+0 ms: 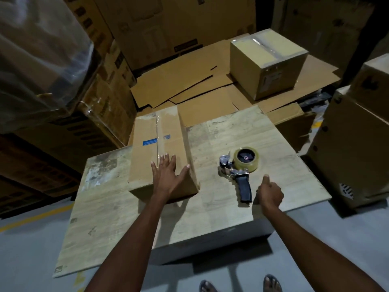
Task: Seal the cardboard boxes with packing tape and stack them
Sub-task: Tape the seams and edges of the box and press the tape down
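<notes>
1. Cardboard box [160,148] sits directly under the left grip [168,175]. The fingers are spread apart and pressed flat on its near end, with the thumb at the right edge. I judge this pins the box against sliding on the wood-grain surface [221,207].
2. Just left of the right grip [270,192] lies the tape dispenser [242,167], its handle pointing back toward that grip and its roll on the far side, handy for a pickup.
3. The right grip's fingers are curled under with the thumb out, clamped on nothing. It seems just clear of the handle.
4. Ahead of the left grip's fingertips a glossy strip seems to run along the top seam. Whether it reaches the near end is unclear.
5. Well beyond both grips, a taped box [267,62] stands on flattened cardboard [179,81], probably where stacking begins.
</notes>
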A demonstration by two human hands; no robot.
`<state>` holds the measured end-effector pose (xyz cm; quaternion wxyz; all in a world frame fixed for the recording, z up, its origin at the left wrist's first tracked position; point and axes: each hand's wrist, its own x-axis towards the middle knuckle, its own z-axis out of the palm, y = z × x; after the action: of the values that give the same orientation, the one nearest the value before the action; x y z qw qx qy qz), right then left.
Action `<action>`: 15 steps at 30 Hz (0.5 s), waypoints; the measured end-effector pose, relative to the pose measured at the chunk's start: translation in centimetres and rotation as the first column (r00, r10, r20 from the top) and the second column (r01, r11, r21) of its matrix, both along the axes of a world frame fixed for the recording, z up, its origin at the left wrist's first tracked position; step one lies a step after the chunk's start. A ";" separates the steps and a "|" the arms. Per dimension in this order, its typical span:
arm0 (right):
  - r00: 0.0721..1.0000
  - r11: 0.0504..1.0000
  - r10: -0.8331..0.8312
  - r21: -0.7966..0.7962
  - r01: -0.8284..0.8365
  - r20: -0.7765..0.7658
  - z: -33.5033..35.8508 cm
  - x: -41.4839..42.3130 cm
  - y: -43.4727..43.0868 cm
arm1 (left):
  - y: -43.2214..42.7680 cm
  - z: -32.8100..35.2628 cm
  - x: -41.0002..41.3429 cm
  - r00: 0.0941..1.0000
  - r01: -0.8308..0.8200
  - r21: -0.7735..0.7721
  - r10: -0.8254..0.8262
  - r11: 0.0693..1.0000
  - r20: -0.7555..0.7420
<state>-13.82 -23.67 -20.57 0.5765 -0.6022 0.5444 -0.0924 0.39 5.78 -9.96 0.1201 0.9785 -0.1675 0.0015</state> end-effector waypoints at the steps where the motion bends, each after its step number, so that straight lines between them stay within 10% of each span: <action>1: 0.999 0.987 -0.018 0.160 0.012 0.039 -0.6 0.1 -0.6 | -0.5 -0.1 0.0 1.000 -0.009 0.002 0.009 1.000 -0.008; 4: 0.990 0.856 -0.011 0.512 -0.063 0.141 -0.2 0.7 -1.2 | -1.4 -0.4 -0.1 0.998 -0.049 0.019 0.050 0.999 -0.039; 15: 0.960 0.471 0.094 0.838 -0.277 0.265 -0.6 3.8 -2.0 | -0.9 -1.4 0.5 0.995 -0.069 0.032 0.071 0.997 -0.068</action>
<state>-10.00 -25.72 -21.14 0.8541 -0.2743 0.3925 0.2028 0.92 4.86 -11.35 0.1113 0.9849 -0.1288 -0.0308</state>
